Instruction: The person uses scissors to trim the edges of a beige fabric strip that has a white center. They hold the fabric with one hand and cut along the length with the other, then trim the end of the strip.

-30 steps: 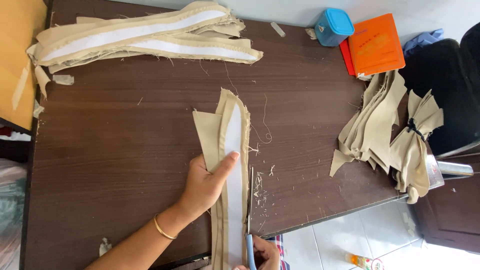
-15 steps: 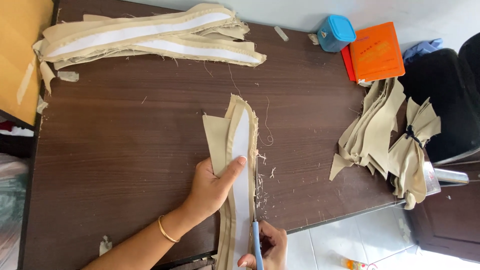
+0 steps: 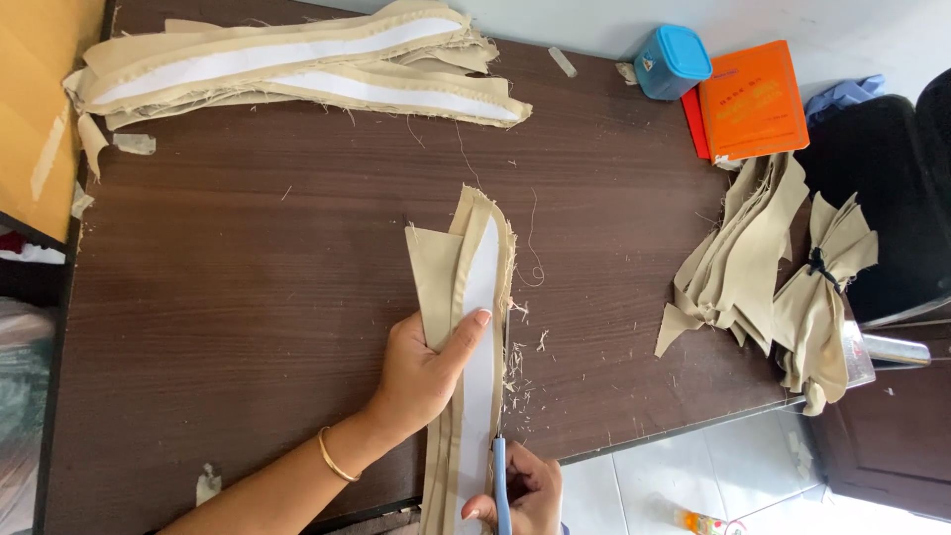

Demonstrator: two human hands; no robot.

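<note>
Tan fabric strip point(image 3: 466, 327) under left hand point(image 3: 421, 372), orange booklet point(image 3: 753, 99) far right.

We see a dark brown wood-grain table point(image 3: 248, 297). Along its far edge lies a long pile of tan fabric strips with white lining point(image 3: 297, 64). Near the middle of the front edge a narrow tan strip with a white lining point(image 3: 474, 327) lies lengthwise and runs off that edge; loose threads and trimmings point(image 3: 515, 362) are scattered just beside it. At the far right corner sit a blue plastic box point(image 3: 673, 61) and an orange booklet point(image 3: 753, 99), close together. Bundles of tan fabric pieces point(image 3: 738, 263) spread over the right edge. Bits of tape point(image 3: 133, 144) lie near the left edge.
</note>
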